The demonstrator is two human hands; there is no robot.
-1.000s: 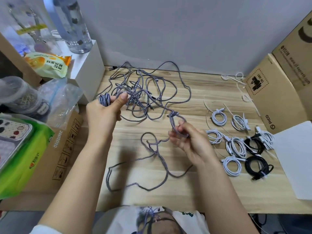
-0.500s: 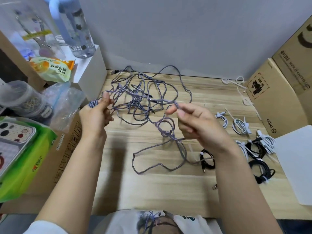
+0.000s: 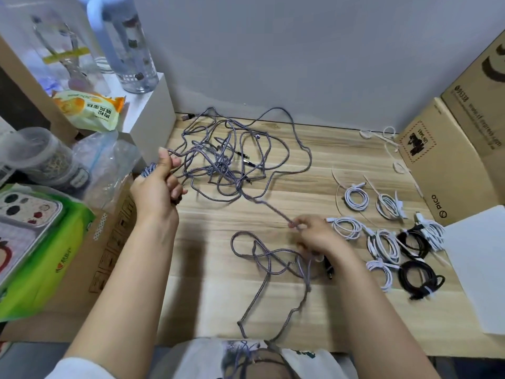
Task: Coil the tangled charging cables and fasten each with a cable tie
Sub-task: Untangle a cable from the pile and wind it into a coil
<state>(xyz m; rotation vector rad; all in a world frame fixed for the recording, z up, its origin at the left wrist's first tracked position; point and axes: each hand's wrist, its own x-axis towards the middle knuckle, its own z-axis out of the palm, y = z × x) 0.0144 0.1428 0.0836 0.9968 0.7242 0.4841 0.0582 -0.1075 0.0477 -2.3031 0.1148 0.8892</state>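
A tangle of grey braided charging cables (image 3: 235, 160) lies on the wooden table (image 3: 314, 165) near the wall. My left hand (image 3: 158, 187) grips a small wound bundle of this cable (image 3: 148, 170) at the table's left edge. My right hand (image 3: 314, 236) pinches a strand that runs taut from the tangle down to the front. Loose loops of the same cable (image 3: 270, 258) lie below that hand and trail off the front edge. Several coiled white cables (image 3: 355, 198) and two coiled black cables (image 3: 418, 277), each tied, lie at the right. Loose white cable ties (image 3: 382, 138) rest at the back right.
Cardboard boxes (image 3: 448, 160) stand at the right, with a white sheet (image 3: 481, 266) in front of them. A white box (image 3: 147, 116) carrying a clear bottle (image 3: 128, 45) and a snack bag (image 3: 90, 110) stands at the left, beside jars, plastic bags and a green pack (image 3: 41, 258).
My right hand has dropped from mid-air to the table front, pulling a strand out of the tangle. Slack cable has slid toward me. My left hand stays put with its bundle.
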